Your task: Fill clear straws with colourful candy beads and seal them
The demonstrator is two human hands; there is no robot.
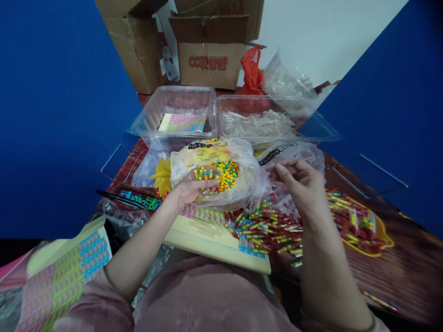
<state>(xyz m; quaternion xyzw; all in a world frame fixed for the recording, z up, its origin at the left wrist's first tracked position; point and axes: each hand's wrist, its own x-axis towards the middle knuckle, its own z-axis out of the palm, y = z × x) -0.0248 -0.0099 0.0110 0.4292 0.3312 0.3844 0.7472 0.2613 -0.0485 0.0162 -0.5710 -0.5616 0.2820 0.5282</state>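
My left hand [194, 188] is closed around a bundle of short clear straws [205, 174] with yellow and other coloured candy in them. It rests over the mouth of a clear plastic bag [238, 152] holding many small round candies [228, 173] in yellow, red, green and blue. To the right of that bag, my right hand [301, 182] has its thumb and fingers pinched together beside the crumpled film. What lies between those fingertips, if anything, I cannot make out. Below both hands, a heap of filled candy straws [270, 228] spreads over the table and a pale yellow board [204, 235].
Behind the bag stand two clear plastic tubs, one with printed sheets [183, 122], the other with empty straws [256, 123]. A yellow basket [380, 246] of filled straws is at right. Cardboard boxes [211, 64] and a red bag [252, 71] stand behind. Blue panels [62, 115] flank the table.
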